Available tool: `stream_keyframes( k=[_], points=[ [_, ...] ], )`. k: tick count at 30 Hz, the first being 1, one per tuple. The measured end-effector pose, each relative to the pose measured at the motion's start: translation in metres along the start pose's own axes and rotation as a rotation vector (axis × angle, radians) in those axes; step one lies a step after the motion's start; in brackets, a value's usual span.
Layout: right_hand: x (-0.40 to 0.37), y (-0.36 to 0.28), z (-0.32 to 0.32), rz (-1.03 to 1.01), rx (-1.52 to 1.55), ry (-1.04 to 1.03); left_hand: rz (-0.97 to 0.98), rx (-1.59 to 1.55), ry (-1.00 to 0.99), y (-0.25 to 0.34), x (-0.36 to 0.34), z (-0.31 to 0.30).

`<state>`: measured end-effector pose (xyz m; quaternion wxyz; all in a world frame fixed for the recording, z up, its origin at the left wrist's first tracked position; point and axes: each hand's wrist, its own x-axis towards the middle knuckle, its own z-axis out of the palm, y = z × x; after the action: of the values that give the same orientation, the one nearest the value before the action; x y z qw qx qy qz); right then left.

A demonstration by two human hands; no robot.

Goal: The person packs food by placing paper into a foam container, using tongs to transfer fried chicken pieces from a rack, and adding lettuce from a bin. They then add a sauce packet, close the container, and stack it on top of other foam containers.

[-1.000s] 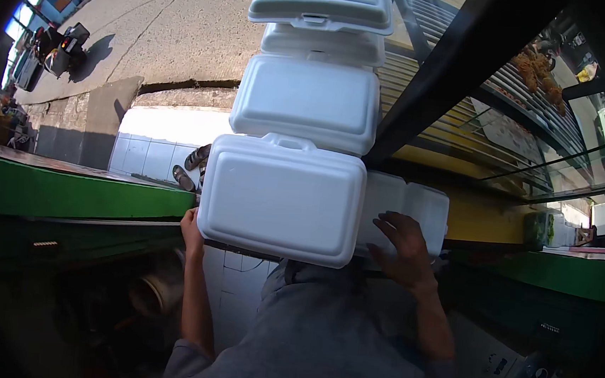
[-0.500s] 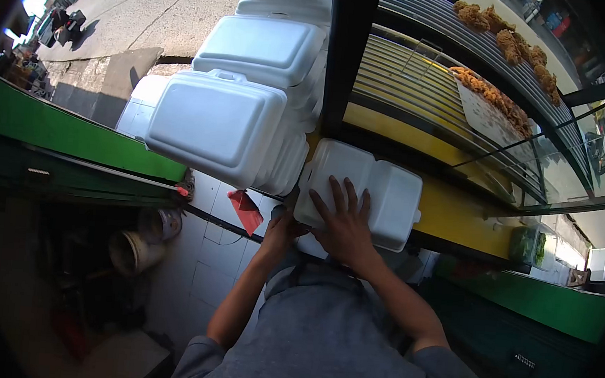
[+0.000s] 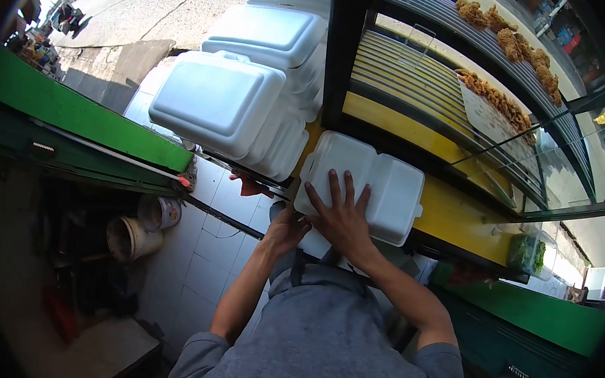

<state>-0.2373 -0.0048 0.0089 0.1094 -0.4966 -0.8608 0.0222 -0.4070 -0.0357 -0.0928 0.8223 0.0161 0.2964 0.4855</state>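
Observation:
A closed white foam takeout box [image 3: 396, 196] with a ridged lid sits on the yellow counter edge in front of me. My right hand [image 3: 343, 217] lies flat on its lid, fingers spread and pointing away from me. At the box's near left corner, my left hand [image 3: 286, 229] is curled against the edge; some of its fingers are hidden beneath the box. Left of the box rise stacks of similar foam boxes [image 3: 213, 100], close to my left hand.
Fried chicken [image 3: 514, 46] lies on the upper rack of a glass display case, with a tray of fried pieces [image 3: 498, 101] lower down. A clear tub of greens [image 3: 528, 251] stands at right. Buckets [image 3: 128, 238] sit at lower left, near the tiled floor [image 3: 200, 273].
The view has shifted slightly, and less of the red piece below the stacks shows. My right hand stays flat on the lid, and my left hand stays at the box's corner.

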Motion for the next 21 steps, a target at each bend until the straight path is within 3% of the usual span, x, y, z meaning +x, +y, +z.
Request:
stream_keyframes(
  k=[3, 12, 21],
  points=[
    [0.001, -0.002, 0.000, -0.026, -0.043, -0.006, 0.065, 0.149, 0.024, 0.009, -0.003, 0.004],
    [0.003, -0.003, 0.002, -0.033, -0.065, -0.023, 0.196, 0.068, 0.000, 0.000, -0.003, 0.010],
    [-0.007, 0.003, -0.004, -0.027, 0.000, 0.027, 0.166, 0.014, -0.002, 0.002, -0.005, 0.018]
  ],
)
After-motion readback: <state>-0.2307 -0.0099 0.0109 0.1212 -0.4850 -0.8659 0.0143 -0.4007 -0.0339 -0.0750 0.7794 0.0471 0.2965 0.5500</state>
